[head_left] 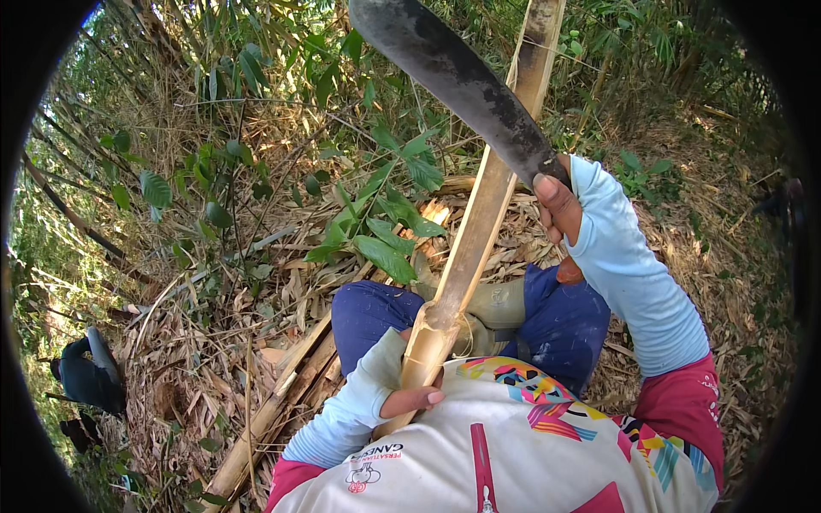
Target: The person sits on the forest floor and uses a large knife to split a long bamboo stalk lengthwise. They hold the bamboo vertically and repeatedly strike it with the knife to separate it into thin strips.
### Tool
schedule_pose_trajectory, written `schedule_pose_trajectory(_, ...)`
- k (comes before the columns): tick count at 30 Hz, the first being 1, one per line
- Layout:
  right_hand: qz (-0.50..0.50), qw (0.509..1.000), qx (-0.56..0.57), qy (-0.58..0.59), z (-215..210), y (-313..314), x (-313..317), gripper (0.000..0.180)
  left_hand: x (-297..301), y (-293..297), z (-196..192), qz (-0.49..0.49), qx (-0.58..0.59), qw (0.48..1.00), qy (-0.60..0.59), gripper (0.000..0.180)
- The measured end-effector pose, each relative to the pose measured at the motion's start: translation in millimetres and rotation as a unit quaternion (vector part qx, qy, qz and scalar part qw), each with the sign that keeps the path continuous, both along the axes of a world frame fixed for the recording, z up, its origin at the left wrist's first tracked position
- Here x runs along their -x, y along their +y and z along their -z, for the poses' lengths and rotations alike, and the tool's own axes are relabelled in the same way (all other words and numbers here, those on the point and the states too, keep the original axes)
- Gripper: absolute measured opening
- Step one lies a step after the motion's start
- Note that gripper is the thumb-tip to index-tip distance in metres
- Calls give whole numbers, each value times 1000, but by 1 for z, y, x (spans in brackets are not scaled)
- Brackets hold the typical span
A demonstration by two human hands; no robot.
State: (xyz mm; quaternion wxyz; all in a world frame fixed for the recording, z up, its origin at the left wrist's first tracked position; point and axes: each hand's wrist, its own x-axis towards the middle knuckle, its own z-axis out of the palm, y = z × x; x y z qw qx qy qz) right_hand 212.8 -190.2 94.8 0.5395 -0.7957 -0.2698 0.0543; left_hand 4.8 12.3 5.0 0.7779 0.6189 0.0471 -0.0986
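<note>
My right hand (562, 214) is closed around the handle of a machete. Its dark, broad machete blade (462, 90) points up and to the left, crossing in front of a long split bamboo piece (476, 222). The end of a reddish-brown handle (569, 272) shows below my fist. Close against my body, my left hand (412, 398) grips the bamboo's lower end, with the thumb lying across it. The bamboo slants upward to the right, its hollow inner side and a node showing. Most of my left fingers are hidden behind it.
My bent legs in blue trousers (372, 316) and a rubber boot (500, 303) are below the bamboo. More split bamboo lengths (274, 410) lie at my left on dry leaves. A leafy green branch (385, 231) stands ahead. Another person (90, 372) is at the far left.
</note>
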Motion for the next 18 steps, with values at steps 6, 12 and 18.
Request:
schedule_pose_trajectory(6,5,999,34,-3,-9,-6,-5,46,-1,-1,-2,8,19,1000,23,67)
schedule_pose_trajectory(12,-107,976,174,-72,-5,-8,19,42,1,1,3,-2,32,999,16,60)
schedule_pose_trajectory(18,-14,992,123,27,-32,-6,26,39,2,-1,-1,10,32,999,-7,47)
